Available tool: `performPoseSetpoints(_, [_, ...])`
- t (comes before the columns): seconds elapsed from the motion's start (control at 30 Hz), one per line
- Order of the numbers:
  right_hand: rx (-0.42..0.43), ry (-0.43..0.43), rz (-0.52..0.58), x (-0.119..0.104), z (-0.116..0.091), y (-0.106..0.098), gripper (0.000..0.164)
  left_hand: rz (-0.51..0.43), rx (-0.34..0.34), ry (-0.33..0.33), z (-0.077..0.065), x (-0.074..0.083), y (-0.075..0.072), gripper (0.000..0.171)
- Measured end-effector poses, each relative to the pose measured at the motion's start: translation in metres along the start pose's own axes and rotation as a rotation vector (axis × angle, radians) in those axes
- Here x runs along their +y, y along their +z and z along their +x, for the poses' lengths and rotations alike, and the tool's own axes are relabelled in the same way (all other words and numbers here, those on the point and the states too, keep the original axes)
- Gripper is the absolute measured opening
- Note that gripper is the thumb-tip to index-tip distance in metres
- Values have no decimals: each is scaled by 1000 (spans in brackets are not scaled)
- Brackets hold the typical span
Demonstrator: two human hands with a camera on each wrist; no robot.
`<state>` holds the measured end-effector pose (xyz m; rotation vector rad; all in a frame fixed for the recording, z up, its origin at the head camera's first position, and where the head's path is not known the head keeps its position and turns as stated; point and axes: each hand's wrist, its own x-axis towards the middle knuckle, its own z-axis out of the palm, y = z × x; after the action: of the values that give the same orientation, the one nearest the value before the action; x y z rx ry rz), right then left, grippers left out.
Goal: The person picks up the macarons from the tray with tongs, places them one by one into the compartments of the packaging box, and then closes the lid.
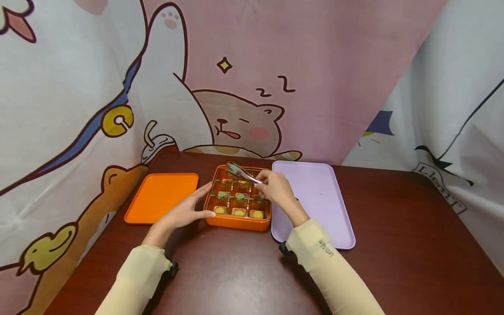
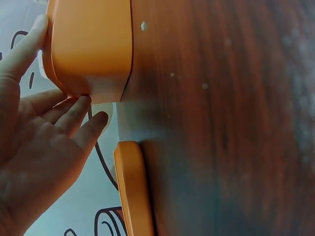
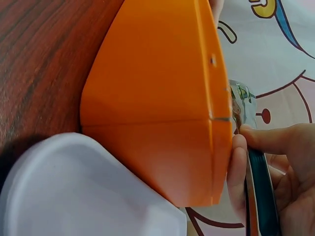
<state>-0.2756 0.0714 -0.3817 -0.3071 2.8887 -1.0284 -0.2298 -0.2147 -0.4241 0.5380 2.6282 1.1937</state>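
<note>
In the head view an orange box point(image 1: 236, 222) stands mid-table with a gold divided insert point(image 1: 229, 201). Yellow pieces point(image 1: 238, 212) lie in the front compartments and green pieces point(image 1: 239, 197) in the middle row; their kind is too small to tell. My left hand point(image 1: 185, 211) touches the box's left side, fingers fairly straight, thumb at the front left corner of the rim. Metal tongs point(image 1: 246, 174) are held in my right hand point(image 1: 277, 189), pinched between thumb and fingers. Their heads point left over the box's back left; whether they hold anything cannot be told. My right hand partly hides the right compartments.
To the left of the box lies a flat orange tray point(image 1: 163, 197). A lilac tray point(image 1: 320, 197) lies close along its right side, partly under my right forearm. Behind the brown table point(image 1: 401, 236) hangs a printed cartoon curtain point(image 1: 330, 83).
</note>
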Motion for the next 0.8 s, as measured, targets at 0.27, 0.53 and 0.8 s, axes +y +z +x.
performPoseSetpoints(0.27, [-5,-13,-48,-2,2,7,17,-15,6,7,0,0,2,93])
performPoseSetpoints(0.53, [-4,12,-31,0,2,7,25,-5,9,-6,0,0,3,92])
performPoseSetpoints(0.8, [65,-21,66,10,-4,-3,32,-9,4,-15,0,2,1,94])
